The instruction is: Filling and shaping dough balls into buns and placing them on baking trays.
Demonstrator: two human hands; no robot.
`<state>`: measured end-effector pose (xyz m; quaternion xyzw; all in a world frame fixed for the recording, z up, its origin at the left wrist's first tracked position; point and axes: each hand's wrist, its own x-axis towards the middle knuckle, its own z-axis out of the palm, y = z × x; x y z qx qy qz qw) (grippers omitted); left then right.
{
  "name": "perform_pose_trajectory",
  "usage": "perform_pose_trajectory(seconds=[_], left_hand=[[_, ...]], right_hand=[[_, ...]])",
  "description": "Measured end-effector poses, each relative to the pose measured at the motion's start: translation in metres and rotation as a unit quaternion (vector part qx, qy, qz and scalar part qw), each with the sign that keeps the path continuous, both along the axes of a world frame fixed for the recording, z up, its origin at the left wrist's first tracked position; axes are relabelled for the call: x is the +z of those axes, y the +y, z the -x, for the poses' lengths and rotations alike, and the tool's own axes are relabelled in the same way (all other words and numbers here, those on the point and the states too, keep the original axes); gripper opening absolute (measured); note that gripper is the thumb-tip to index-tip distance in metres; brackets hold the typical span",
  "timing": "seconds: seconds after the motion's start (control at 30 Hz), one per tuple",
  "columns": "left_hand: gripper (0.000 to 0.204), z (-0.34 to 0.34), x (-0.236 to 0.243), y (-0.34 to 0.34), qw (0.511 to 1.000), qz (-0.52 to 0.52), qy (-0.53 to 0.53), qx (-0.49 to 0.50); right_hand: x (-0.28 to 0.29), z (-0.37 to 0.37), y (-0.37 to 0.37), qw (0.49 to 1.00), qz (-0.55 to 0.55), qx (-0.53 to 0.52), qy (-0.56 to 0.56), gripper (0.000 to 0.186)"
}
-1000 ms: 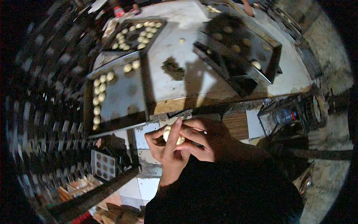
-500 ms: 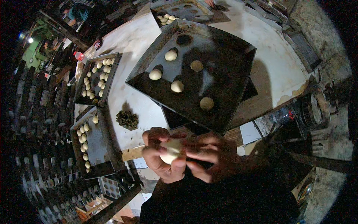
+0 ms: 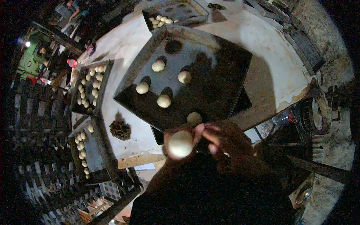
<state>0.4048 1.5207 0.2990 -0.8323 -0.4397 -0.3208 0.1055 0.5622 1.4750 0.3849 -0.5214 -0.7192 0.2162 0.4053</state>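
Observation:
In my left hand [image 3: 174, 130] sits a smooth, pale dough ball [image 3: 180, 145], with the fingers curled round it, close over the near edge of a large dark baking tray. My right hand [image 3: 229, 141] is just beside it, fingers bent and drawn together near the left thumb. Whatever is between those fingers, if anything, is hidden. The large baking tray [image 3: 210, 90] lies askew on the table and bears several spaced dough balls [image 3: 164, 101]. One more ball [image 3: 194, 118] lies in shadow by the tray's near side, right above my hands.
Left stand two smaller trays [image 3: 102, 148] [image 3: 106, 84] with rows of dough balls. A dark crumbly lump [image 3: 120, 129] rests on the pale tabletop [image 3: 138, 131]. Another tray [image 3: 204, 15] with dough balls stands at the far side. People are visible at the upper left.
The dough ball has gone from between both hands into my left hand, now smooth side up. My right hand has drawn slightly right. The view has shifted, so the tray appears lower and further left.

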Motion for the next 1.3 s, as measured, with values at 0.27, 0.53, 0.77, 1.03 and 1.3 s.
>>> perform_pose_trajectory(seconds=[0.27, 0.53, 0.77, 1.03, 1.3], left_hand=[[0.044, 0.029, 0.013, 0.014, 0.743, 0.415, -0.354, -0.388], [0.063, 0.191, 0.030, 0.025, 0.723, 0.555, -0.355, -0.207], [0.045, 0.372, -0.031, 0.005, 0.665, 0.543, -0.511, -0.046], [0.031, 0.479, -0.009, 0.010, 0.764, 0.423, -0.486, -0.021], [0.022, 0.549, -0.032, -0.048, 0.668, 0.345, -0.651, 0.110]], right_hand=[[-0.041, 0.002, 0.045, 0.989, -0.032, 0.141, -0.028, 0.028], [-0.103, -0.030, 0.114, 0.894, 0.087, -0.069, -0.434, 0.056], [-0.016, 0.145, 0.104, 0.954, -0.097, -0.158, -0.236, 0.017], [-0.191, 0.334, 0.145, 0.975, 0.149, 0.027, -0.163, 0.017], [-0.241, 0.325, 0.157, 0.982, 0.083, 0.040, -0.165, 0.020]])
